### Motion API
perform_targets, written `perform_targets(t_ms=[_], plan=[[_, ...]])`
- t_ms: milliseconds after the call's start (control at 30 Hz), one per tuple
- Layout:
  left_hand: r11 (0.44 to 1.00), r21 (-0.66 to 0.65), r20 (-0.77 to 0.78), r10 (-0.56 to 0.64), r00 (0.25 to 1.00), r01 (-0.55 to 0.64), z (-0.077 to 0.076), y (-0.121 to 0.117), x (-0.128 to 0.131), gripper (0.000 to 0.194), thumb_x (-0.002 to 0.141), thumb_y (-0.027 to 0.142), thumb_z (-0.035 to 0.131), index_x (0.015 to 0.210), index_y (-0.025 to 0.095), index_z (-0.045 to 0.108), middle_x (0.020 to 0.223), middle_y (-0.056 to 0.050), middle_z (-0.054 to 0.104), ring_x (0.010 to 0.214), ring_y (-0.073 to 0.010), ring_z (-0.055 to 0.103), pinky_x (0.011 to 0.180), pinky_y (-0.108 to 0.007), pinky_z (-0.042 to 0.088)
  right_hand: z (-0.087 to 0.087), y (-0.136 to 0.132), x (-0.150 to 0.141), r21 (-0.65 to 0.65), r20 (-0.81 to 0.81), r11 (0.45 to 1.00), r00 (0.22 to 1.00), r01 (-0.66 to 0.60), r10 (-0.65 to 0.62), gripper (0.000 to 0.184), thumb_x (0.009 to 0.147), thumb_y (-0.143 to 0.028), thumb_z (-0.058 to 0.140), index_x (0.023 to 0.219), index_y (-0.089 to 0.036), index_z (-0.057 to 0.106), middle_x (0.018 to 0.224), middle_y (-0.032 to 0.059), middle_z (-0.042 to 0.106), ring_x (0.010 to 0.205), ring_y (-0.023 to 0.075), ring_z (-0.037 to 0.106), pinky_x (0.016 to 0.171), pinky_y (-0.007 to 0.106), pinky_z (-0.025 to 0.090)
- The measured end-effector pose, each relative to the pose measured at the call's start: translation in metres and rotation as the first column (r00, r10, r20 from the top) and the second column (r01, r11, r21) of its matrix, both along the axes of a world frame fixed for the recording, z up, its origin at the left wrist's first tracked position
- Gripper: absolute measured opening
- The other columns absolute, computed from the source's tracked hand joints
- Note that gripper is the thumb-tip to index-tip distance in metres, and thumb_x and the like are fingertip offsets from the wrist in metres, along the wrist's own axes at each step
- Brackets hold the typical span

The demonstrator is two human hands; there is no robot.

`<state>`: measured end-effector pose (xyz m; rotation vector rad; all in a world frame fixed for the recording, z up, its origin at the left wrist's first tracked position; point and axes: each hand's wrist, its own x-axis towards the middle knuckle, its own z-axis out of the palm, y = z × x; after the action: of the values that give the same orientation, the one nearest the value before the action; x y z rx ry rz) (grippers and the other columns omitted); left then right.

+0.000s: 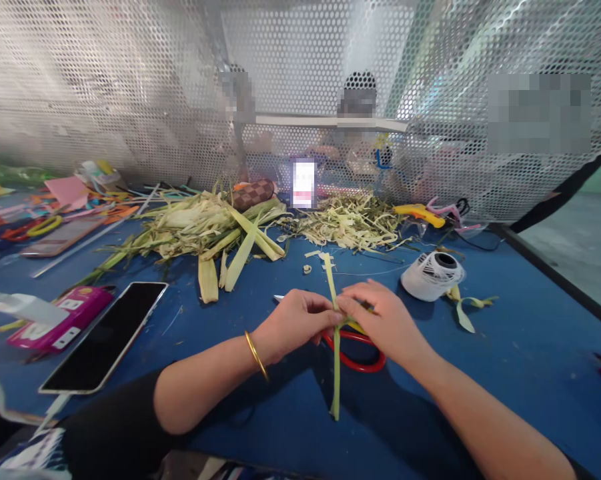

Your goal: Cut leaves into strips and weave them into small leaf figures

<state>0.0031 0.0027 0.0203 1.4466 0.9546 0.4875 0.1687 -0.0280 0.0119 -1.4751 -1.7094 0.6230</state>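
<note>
A narrow pale-green leaf strip point(336, 373) stretches lengthwise between my two hands, above the blue table. My left hand point(304, 321), with a gold bangle at its wrist, pinches the strip near its middle. From the other side, the fingertips of my right hand point(375, 313) close on the same spot. Beneath the hands lie scissors with red handles point(363, 367); a blade tip shows left of my left hand. A yellow piece by my right fingers is partly hidden. To the right stands a spool of white thread point(431, 275).
Behind my hands lie a heap of dried leaves point(195, 223) and a pile of thin shreds point(353, 223). At left are a phone point(107, 340) on a cable and a magenta box point(63, 320). A perforated sheet point(130, 87) hangs across the back, with people beyond.
</note>
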Motion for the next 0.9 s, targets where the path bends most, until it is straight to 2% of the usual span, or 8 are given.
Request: perform_targets(t_ms=[67, 133, 200, 367, 533, 633, 733, 900], plan=[[0.999, 0.033, -0.021, -0.024, 0.999, 0.025, -0.002, -0.001, 0.001, 0.019, 0.072, 0.031, 0.062, 0.065, 0.014, 0.067, 0.052, 0.003, 0.056, 0.042, -0.0065, 0.042, 0.045, -0.021, 0.032, -0.003, -0.002, -0.008, -0.163, -0.173, 0.985, 0.985, -0.048, 0.02, 0.022, 0.079, -0.038, 0.06, 0.066, -0.022, 0.066, 0.068, 0.0003, 0.067, 0.069, 0.0183, 0.06, 0.075, 0.035, 0.045], [0.998, 0.043, -0.03, -0.052, 0.998, 0.053, -0.003, -0.002, 0.001, 0.021, 0.072, 0.032, 0.061, 0.065, 0.014, 0.068, 0.053, 0.002, 0.057, 0.042, -0.0067, 0.041, 0.045, -0.021, 0.032, -0.006, -0.003, -0.013, -0.249, -0.361, 0.967, 0.931, -0.047, -0.047, 0.02, 0.075, -0.038, 0.063, 0.068, -0.019, 0.065, 0.064, -0.0003, 0.065, 0.062, 0.0159, 0.057, 0.061, 0.029, 0.045], [0.996, 0.055, -0.037, -0.07, 0.997, 0.072, -0.004, -0.002, 0.0, 0.025, 0.073, 0.035, 0.061, 0.059, 0.014, 0.065, 0.051, 0.003, 0.055, 0.042, -0.0065, 0.04, 0.044, -0.021, 0.03, -0.008, -0.004, -0.016, -0.268, -0.466, 0.963, 0.878, -0.019, -0.112, 0.02, 0.071, -0.037, 0.065, 0.066, -0.018, 0.063, 0.061, -0.0008, 0.062, 0.058, 0.0138, 0.054, 0.055, 0.026, 0.042], [0.986, 0.097, -0.083, -0.125, 0.989, 0.133, 0.001, 0.0, -0.002, 0.027, 0.073, 0.036, 0.061, 0.056, 0.015, 0.063, 0.048, 0.003, 0.052, 0.042, -0.0069, 0.039, 0.043, -0.021, 0.028, -0.009, -0.006, -0.02, -0.259, -0.552, 0.963, 0.806, 0.078, -0.214, 0.021, 0.067, -0.038, 0.068, 0.064, -0.018, 0.06, 0.064, 0.0004, 0.061, 0.058, 0.0131, 0.05, 0.05, 0.024, 0.039], [0.986, 0.062, -0.047, -0.153, 0.987, 0.156, 0.001, -0.001, -0.001, 0.029, 0.072, 0.041, 0.062, 0.058, 0.015, 0.063, 0.053, 0.002, 0.056, 0.043, -0.0069, 0.041, 0.044, -0.021, 0.03, -0.008, -0.006, -0.021, -0.208, -0.537, 0.97, 0.813, 0.128, -0.223, 0.023, 0.068, -0.04, 0.068, 0.065, -0.018, 0.06, 0.063, -0.0004, 0.059, 0.057, 0.0124, 0.049, 0.05, 0.024, 0.039], [0.992, 0.014, -0.02, -0.128, 0.992, 0.128, -0.002, -0.005, 0.001, 0.033, 0.072, 0.046, 0.064, 0.058, 0.015, 0.061, 0.052, 0.003, 0.054, 0.042, -0.0066, 0.04, 0.043, -0.021, 0.03, -0.006, -0.007, -0.023, -0.231, -0.535, 0.968, 0.819, 0.094, -0.207, 0.026, 0.068, -0.042, 0.068, 0.063, -0.019, 0.058, 0.054, -0.0038, 0.052, 0.048, 0.0106, 0.044, 0.044, 0.023, 0.036], [0.996, 0.01, -0.024, -0.085, 0.996, 0.086, -0.004, -0.009, 0.004, 0.033, 0.072, 0.041, 0.064, 0.053, 0.016, 0.056, 0.046, 0.005, 0.048, 0.041, -0.0062, 0.037, 0.044, -0.021, 0.027, -0.004, -0.007, -0.025, -0.222, -0.491, 0.972, 0.854, 0.069, -0.173, 0.025, 0.07, -0.042, 0.065, 0.062, -0.02, 0.056, 0.05, -0.0051, 0.049, 0.044, 0.0101, 0.041, 0.042, 0.024, 0.034], [0.991, 0.091, -0.049, -0.098, 0.994, 0.102, -0.004, -0.013, 0.004, 0.033, 0.074, 0.033, 0.062, 0.049, 0.016, 0.05, 0.044, 0.006, 0.043, 0.043, -0.0056, 0.036, 0.044, -0.022, 0.024, -0.003, -0.01, -0.024, -0.027, -0.309, 0.988, 0.939, 0.152, -0.153, 0.017, 0.075, -0.033, 0.059, 0.063, -0.02, 0.058, 0.07, 0.0015, 0.063, 0.07, 0.017, 0.057, 0.063, 0.028, 0.043]])
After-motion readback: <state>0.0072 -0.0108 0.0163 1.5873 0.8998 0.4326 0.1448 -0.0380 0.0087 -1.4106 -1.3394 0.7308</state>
